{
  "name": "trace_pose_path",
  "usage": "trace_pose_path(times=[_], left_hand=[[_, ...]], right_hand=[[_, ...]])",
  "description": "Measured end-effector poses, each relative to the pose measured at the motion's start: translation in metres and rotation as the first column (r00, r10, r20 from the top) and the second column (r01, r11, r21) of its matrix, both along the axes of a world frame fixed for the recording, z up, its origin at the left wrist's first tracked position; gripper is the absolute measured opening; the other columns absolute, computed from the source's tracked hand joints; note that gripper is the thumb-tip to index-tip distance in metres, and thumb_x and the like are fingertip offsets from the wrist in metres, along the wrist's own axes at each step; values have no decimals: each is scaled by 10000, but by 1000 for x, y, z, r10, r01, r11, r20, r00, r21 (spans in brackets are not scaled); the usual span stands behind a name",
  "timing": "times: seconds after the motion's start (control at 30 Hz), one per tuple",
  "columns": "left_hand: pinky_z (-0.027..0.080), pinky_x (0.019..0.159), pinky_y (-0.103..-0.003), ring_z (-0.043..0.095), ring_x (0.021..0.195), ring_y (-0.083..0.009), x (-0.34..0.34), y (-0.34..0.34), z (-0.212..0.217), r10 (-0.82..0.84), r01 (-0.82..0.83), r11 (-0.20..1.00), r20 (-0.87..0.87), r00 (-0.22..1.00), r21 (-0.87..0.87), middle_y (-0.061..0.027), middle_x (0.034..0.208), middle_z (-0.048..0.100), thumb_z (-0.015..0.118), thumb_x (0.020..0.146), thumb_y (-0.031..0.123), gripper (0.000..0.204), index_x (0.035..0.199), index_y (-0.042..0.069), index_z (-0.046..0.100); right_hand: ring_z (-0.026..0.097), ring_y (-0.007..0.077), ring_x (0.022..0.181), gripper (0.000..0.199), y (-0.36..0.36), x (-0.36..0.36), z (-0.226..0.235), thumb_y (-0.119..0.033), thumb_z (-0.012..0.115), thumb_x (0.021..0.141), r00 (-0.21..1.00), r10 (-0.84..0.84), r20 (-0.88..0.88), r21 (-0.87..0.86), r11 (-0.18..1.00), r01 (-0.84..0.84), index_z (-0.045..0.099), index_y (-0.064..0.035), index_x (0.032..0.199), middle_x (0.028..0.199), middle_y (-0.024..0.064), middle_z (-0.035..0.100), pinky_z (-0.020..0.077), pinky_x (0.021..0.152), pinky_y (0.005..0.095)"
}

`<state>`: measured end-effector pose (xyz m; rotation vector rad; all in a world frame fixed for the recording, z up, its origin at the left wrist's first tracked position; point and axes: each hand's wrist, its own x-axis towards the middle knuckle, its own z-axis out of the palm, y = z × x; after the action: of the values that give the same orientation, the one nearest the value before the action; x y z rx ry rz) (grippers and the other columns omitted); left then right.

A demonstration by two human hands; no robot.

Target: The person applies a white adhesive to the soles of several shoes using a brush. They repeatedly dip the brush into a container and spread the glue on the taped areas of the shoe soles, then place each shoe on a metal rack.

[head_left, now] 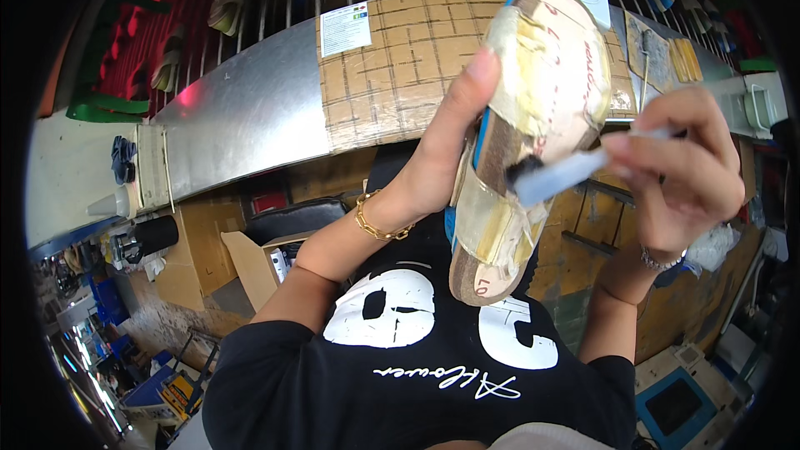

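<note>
The person holds a sandal sole (533, 133) up in front of the chest, tilted so that its long flat face turns toward the eyes and the light; it hangs in the air above the black shirt (417, 367), well apart from the workbench (242, 117) behind it. The left hand (442, 150) grasps the sole from the side, thumb pressed up along its edge and the other fingers hidden behind it, which steadies it and leaves the face free to work on. Clear, yellowish straps (533, 67) cross the sole near the top and again near the bottom, with bare brown surface between them. The right hand (675, 167) is clenched around a pale-handled brush (558, 175), held like a pen, and its dark bristles touch the sole at the edge between the two straps; that grip seems chosen for fine control of the tip. A gold chain bracelet (379, 221) sits on the left wrist and a thin band (658, 260) on the right. Behind, a sheet of taped cardboard (400, 67) covers part of the metal bench, and more sandals (225, 4) hang on a rack above.
</note>
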<state>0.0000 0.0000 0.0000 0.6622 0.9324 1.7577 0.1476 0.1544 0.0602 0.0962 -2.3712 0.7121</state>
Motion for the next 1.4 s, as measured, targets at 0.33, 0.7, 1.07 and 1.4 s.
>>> trace_pose_path(times=[0.33,0.7,1.07,1.4], left_hand=[[524,966,-308,635,1108,-151,-14,5,-4,184,-184,983,-38,982,-5,-119,1265,620,284,1003,709,826,1431,23,453],[508,977,-303,619,1150,-151,-6,2,1,165,-164,986,-137,977,23,-113,1292,612,264,1008,704,817,1435,34,455],[508,1012,-326,626,1187,-174,-5,-1,8,125,-123,991,-52,991,46,-123,1358,595,266,1015,687,806,1470,43,436],[533,995,-324,644,1169,-178,-9,1,8,200,-195,980,-140,970,47,-143,1333,612,256,1011,694,821,1453,28,443]], right_hand=[[564,118,744,167,-33,-13,-26,19,795,756,940,-341,-7,-373,873,314,786,-10,921,804,48,617,420,658,228],[564,125,745,274,-34,-21,-25,67,818,688,869,-384,-310,-99,923,373,803,-53,934,871,46,629,421,641,229],[562,145,773,262,-17,-11,-21,58,816,675,975,-145,-166,-80,988,133,782,-19,924,917,97,625,422,648,232],[562,173,781,209,-7,-10,-8,23,793,690,999,-41,12,-114,993,42,771,2,897,886,109,599,425,669,259]])
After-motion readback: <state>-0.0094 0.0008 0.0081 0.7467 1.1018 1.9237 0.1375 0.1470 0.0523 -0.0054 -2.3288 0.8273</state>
